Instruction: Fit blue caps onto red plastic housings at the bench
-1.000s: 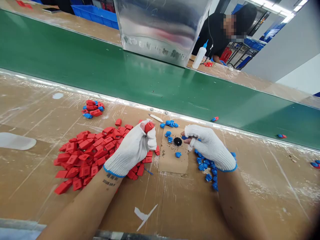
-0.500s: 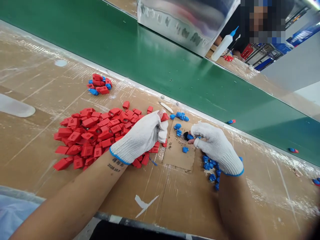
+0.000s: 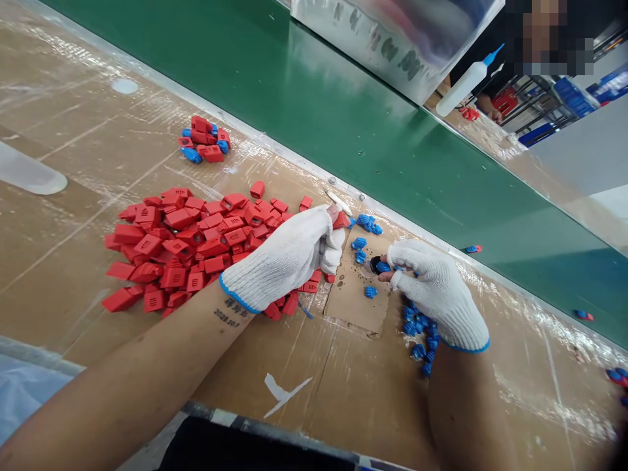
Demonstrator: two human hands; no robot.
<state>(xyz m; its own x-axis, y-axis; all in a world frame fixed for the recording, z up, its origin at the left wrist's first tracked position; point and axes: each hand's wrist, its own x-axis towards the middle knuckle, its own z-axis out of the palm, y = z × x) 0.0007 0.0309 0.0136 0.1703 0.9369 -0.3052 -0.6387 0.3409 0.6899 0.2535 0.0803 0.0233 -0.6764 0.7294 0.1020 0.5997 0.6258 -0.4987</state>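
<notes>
My left hand [image 3: 289, 258], in a white knitted glove with bare fingertips, is closed on a small red plastic piece [image 3: 342, 221]. It is above the right side of a pile of red plastic pieces [image 3: 196, 242]. My right hand [image 3: 434, 284], gloved the same way, pinches a small blue piece [image 3: 383, 267] between thumb and fingers. That piece is right at a small black round dish [image 3: 375, 264] on a stained cardboard sheet [image 3: 356, 311]; whether they touch I cannot tell. Several loose blue pieces [image 3: 370, 292] lie on the sheet. More blue pieces [image 3: 417, 324] are partly hidden beneath my right hand.
A green conveyor belt [image 3: 343, 144] runs diagonally beyond the table, carrying small red-and-blue pieces [image 3: 473, 249]. Joined red and blue pieces [image 3: 206, 139] sit at the back left. A white pointed tool [image 3: 338, 201] lies near the belt edge. Across it are a bottle [image 3: 464, 88] and another person.
The view has shifted a little, so the belt and table appear moved. Both hands keep their grips, the right one still at the black dish.
</notes>
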